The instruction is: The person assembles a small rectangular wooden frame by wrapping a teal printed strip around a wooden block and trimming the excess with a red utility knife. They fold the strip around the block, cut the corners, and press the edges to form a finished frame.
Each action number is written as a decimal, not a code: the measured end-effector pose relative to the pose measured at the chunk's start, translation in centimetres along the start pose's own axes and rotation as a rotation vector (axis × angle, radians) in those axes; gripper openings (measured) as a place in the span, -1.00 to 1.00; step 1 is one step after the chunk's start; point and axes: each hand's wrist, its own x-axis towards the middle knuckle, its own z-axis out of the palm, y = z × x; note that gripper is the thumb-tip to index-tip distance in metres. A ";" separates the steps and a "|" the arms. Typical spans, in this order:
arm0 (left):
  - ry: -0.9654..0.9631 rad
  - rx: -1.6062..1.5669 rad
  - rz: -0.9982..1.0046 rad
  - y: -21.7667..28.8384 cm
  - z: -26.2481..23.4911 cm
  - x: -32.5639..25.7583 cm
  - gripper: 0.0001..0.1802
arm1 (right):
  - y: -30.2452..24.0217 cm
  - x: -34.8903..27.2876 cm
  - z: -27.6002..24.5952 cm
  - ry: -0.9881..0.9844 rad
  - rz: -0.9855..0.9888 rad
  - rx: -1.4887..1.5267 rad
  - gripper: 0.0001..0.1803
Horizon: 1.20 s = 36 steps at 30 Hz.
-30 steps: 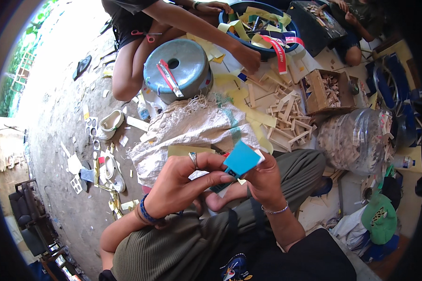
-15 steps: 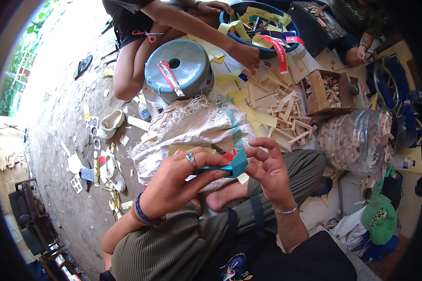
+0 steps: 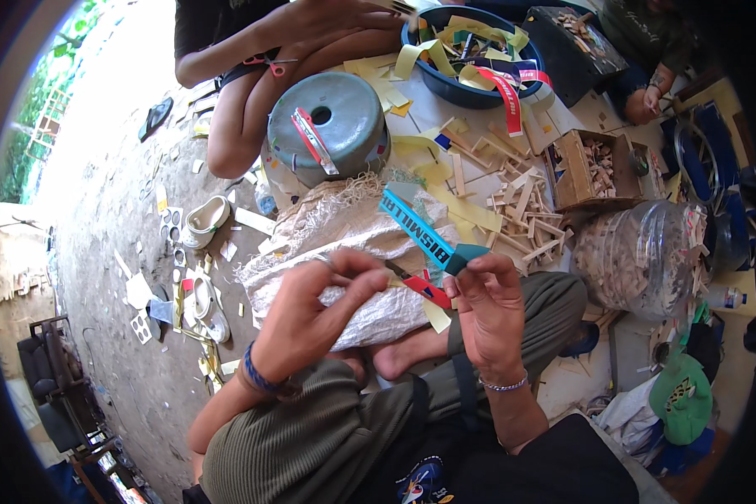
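My right hand (image 3: 489, 315) pinches the folded end of a light-blue printed strip (image 3: 420, 231) between thumb and fingers. The strip slants up and left over the sack, its far end loose. My left hand (image 3: 315, 302) is to its left, thumb and index finger slightly apart, with nothing visible between them. Between the hands, a red-handled cutter (image 3: 428, 291) with a dark tip points toward my left fingertips; whether they touch it I cannot tell. Under the hands a whitish woven sack (image 3: 311, 244) is spread in front of my crossed legs.
Ahead stands an upturned round stool (image 3: 344, 118) with a red-and-silver box cutter (image 3: 313, 141) on it. A blue basin (image 3: 470, 91) holds paper strips. Wooden pieces (image 3: 525, 210), a wooden box (image 3: 592, 181) and a clear plastic container (image 3: 630, 252) are right. Two people sit beyond.
My left hand has let go of the blue strip and drawn left. The strip now swings up, held only by my right hand. The co-worker's arm has pulled back from the wooden pieces.
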 end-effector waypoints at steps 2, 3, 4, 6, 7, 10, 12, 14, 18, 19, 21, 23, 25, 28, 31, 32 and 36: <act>-0.203 -0.556 -0.315 -0.5 1.3 0.5 -0.58 | 0.2 -0.1 0.7 0.024 0.024 0.058 -0.74; -0.220 -0.838 -0.332 -0.6 1.8 0.5 -0.56 | 0.3 -0.3 1.1 0.030 0.025 0.064 -0.73; -0.227 -1.072 -0.421 -0.7 2.3 0.5 -0.54 | 0.5 -0.5 1.5 0.035 0.034 0.073 -0.72; -0.195 -1.169 -0.366 -1.1 2.9 0.8 -0.56 | 0.8 -1.0 2.1 0.038 0.027 0.066 -0.72; -0.183 -1.237 -0.317 -1.2 3.0 0.9 -0.56 | 1.0 -1.1 2.4 0.033 0.005 0.053 -0.72; -0.132 -1.185 -0.341 -1.5 3.0 1.2 -0.62 | 1.4 -1.0 2.6 0.003 -0.102 -0.048 -0.70; -0.094 -1.151 -0.311 -1.6 3.1 1.2 -0.67 | 1.5 -0.7 2.3 -0.020 -0.219 -0.201 -0.68; -0.059 -1.125 -0.290 -1.5 3.3 1.1 -0.71 | 1.5 -0.7 2.2 0.027 -0.295 -0.377 -0.64; 0.006 -1.139 -0.304 -1.0 3.4 0.9 -0.77 | 1.3 -0.7 1.9 0.041 -0.445 -0.715 -0.56; 0.019 -1.162 -0.301 -0.8 3.4 0.8 -0.78 | 1.2 -0.6 1.8 0.039 -0.491 -0.764 -0.55; 0.056 -1.101 -0.287 -0.5 3.5 0.7 -0.79 | 1.2 -0.4 1.7 0.032 -0.576 -0.842 -0.54; 0.079 -1.042 -0.256 -0.4 3.5 0.7 -0.80 | 1.2 -0.4 1.7 0.019 -0.601 -0.864 -0.55; 0.092 -0.979 -0.224 -0.5 3.5 0.7 -0.80 | 1.2 -0.4 1.8 0.002 -0.593 -0.821 -0.56; 0.072 -0.745 -0.141 -0.9 3.0 0.4 -0.83 | 1.0 -0.6 2.1 -0.023 -0.533 -0.662 -0.56; 0.051 -0.781 -0.086 -1.1 3.0 0.0 -0.82 | 0.3 -0.7 2.3 -0.042 -0.475 -0.603 -0.57; 0.049 -0.788 -0.070 -1.1 3.1 0.0 -0.82 | 0.0 -0.6 2.3 -0.054 -0.475 -0.625 -0.58; 0.047 -0.807 -0.031 -1.1 3.2 0.0 -0.80 | -1.0 -0.4 2.4 -0.112 -0.513 -0.705 -0.60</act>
